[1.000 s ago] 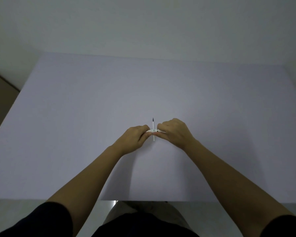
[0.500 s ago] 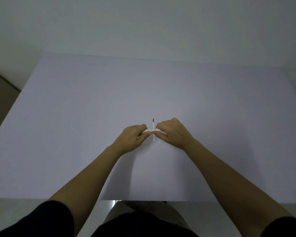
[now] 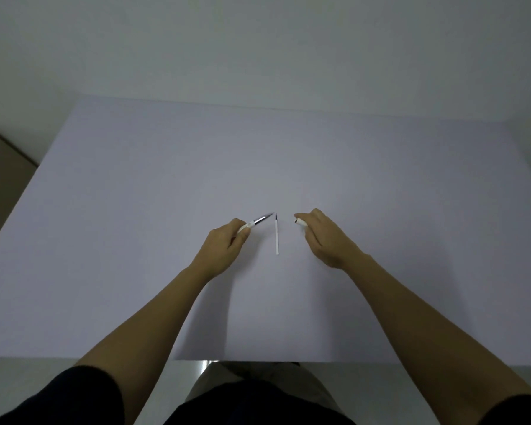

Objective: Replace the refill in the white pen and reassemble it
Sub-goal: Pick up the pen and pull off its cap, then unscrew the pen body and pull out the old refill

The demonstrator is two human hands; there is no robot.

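Observation:
The white pen is in two pieces. My left hand (image 3: pixel 224 248) grips the white pen barrel (image 3: pixel 248 225), from which a thin dark refill with a spring (image 3: pixel 262 219) sticks out up and to the right. My right hand (image 3: pixel 322 237) is closed on the other white pen piece (image 3: pixel 299 222), whose dark open end points left. Between my hands a loose white refill (image 3: pixel 276 237) with a dark tip lies on the table, pointing away from me. Neither hand touches it.
The white table (image 3: pixel 135 210) spreads wide around my hands, its near edge (image 3: pixel 258 360) just in front of my lap. A pale wall rises behind it. A brown surface (image 3: pixel 0 167) shows at the far left.
My hands were joined together over the pen above the loose refill. They have pulled apart sideways, each carrying one piece, and the refill inside the barrel is exposed.

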